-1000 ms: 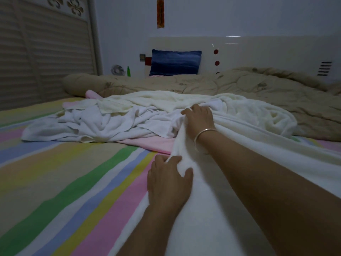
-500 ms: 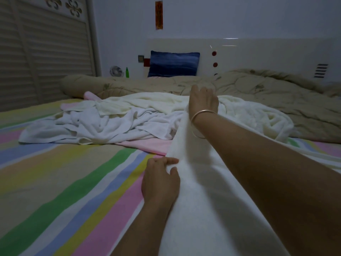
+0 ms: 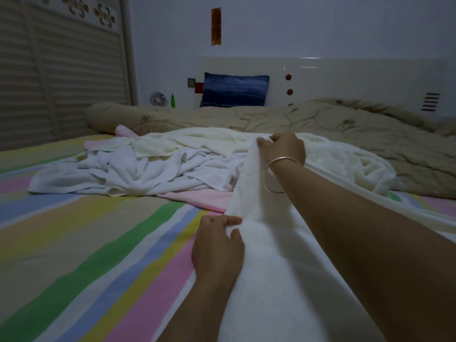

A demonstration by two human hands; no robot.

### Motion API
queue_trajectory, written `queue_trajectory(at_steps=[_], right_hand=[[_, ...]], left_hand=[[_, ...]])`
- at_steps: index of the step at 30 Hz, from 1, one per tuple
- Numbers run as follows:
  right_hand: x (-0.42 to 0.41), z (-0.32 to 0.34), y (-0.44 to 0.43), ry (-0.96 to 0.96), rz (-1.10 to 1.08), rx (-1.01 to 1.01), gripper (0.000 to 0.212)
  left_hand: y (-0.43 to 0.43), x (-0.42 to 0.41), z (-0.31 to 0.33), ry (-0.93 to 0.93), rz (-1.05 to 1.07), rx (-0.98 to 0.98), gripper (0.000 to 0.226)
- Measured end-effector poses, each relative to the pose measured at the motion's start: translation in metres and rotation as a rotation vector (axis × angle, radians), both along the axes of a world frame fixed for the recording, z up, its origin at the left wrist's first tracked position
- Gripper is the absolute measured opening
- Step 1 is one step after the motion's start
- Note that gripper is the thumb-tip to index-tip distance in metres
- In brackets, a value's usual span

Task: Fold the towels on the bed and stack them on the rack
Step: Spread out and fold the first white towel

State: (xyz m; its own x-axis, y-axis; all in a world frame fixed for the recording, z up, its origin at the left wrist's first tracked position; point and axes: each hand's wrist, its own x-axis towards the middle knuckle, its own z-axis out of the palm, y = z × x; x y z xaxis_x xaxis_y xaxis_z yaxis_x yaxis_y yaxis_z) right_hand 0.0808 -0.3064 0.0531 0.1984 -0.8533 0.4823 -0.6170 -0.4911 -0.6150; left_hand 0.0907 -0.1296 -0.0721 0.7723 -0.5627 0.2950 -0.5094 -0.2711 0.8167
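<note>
Mid-fold, we reckon: large white terry towel [image 3: 259, 267] stretched over rainbow-striped bed [image 3: 98, 243], near right corner. Right grip [image 3: 281, 149] pinching far hem, left grip [image 3: 217, 245] clutching near hem. Next we need edges matched.

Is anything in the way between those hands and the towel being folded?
Nothing visible: the left hand and right hand both grip the white towel. The rack is out of view, so that path cannot be judged.
</note>
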Motion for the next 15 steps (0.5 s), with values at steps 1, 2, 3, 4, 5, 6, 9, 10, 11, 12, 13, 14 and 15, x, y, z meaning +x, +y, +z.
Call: queue_trajectory(at_steps=[1,2,3,4,5,6,9,10,11,12,13,14,15], right_hand=[[-0.001,0.0,0.0,0.009,-0.026,0.029,0.049],[-0.003,0.002,-0.001,0.04,-0.057,0.045,0.055],[-0.004,0.003,-0.001,0.076,-0.085,0.05,0.057],[-0.005,0.005,0.001,0.103,-0.107,0.05,0.057],[-0.006,0.007,0.003,0.116,-0.118,0.051,0.056],[-0.005,0.008,0.004,0.112,-0.118,0.059,0.054],[-0.002,0.008,0.004,0.046,-0.101,0.127,0.053],[-0.001,0.008,0.005,0.038,-0.099,0.141,0.053],[0.001,0.007,0.006,0.041,-0.096,0.145,0.052],[0.003,0.007,0.006,0.053,-0.091,0.133,0.048],[0.004,0.006,0.007,0.069,-0.089,0.107,0.043],[0.006,0.004,0.007,0.09,-0.091,0.066,0.036],[0.007,0.003,0.006,0.113,-0.092,0.023,0.031]], left_hand=[[0.0,0.0,0.0,-0.002,0.001,0.005,0.021],[0.0,0.0,0.0,-0.007,0.002,0.008,0.021],[0.0,0.0,0.0,-0.01,0.003,0.01,0.02],[0.0,0.0,0.0,-0.01,0.005,0.011,0.02],[-0.001,0.0,0.0,-0.01,0.006,0.011,0.02],[-0.001,0.0,0.0,-0.01,0.007,0.01,0.02],[-0.001,-0.001,0.0,-0.005,0.008,0.0,0.02],[-0.001,-0.001,0.0,-0.003,0.007,-0.004,0.021],[-0.001,-0.001,0.001,-0.004,0.006,-0.008,0.022],[-0.001,-0.001,0.001,-0.006,0.006,-0.013,0.022],[-0.001,-0.001,0.001,-0.008,0.006,-0.015,0.023],[-0.001,-0.001,0.001,-0.012,0.008,-0.014,0.023],[-0.001,-0.001,0.0,-0.016,0.009,-0.012,0.023]])
